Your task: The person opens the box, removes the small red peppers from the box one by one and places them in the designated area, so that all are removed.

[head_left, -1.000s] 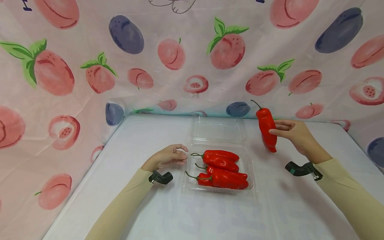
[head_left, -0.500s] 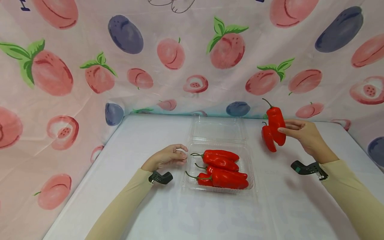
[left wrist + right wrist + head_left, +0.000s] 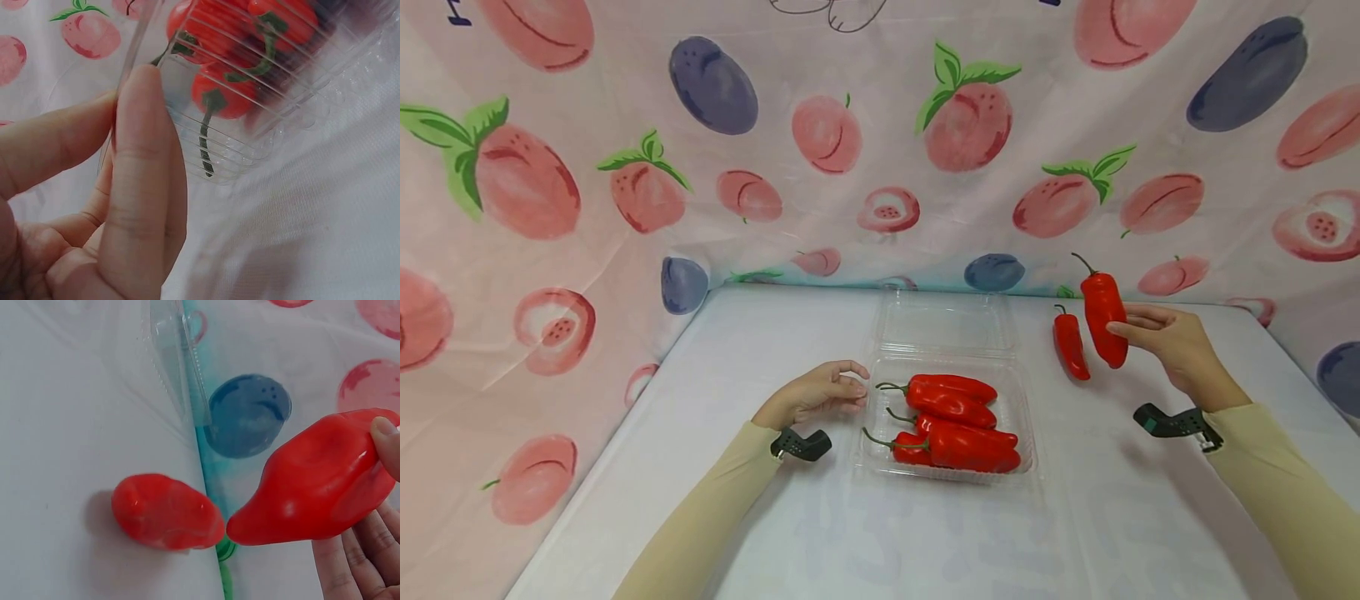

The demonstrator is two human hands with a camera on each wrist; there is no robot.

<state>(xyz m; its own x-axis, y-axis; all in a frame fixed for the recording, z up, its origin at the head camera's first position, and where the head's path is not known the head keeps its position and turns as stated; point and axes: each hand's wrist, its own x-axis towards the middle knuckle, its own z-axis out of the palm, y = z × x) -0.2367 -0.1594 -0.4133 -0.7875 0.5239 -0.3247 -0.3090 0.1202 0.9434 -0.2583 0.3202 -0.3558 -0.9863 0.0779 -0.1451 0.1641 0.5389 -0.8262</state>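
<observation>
My right hand holds a red pepper between thumb and fingers, its green stem pointing up, over the right side of the table. In the right wrist view the held pepper is near a second red pepper. That second pepper lies on the white cloth just left of the held one. My left hand pinches the left rim of a clear plastic clamshell box, seen closely in the left wrist view. Inside the box several red peppers lie sideways, stems to the left.
The box's clear lid is folded back flat behind it. A white cloth covers the table. A fruit-printed curtain rises along the back and left sides.
My right hand has moved right with its pepper, away from the second pepper on the cloth, which now shows fully. The left hand and box stay put.
</observation>
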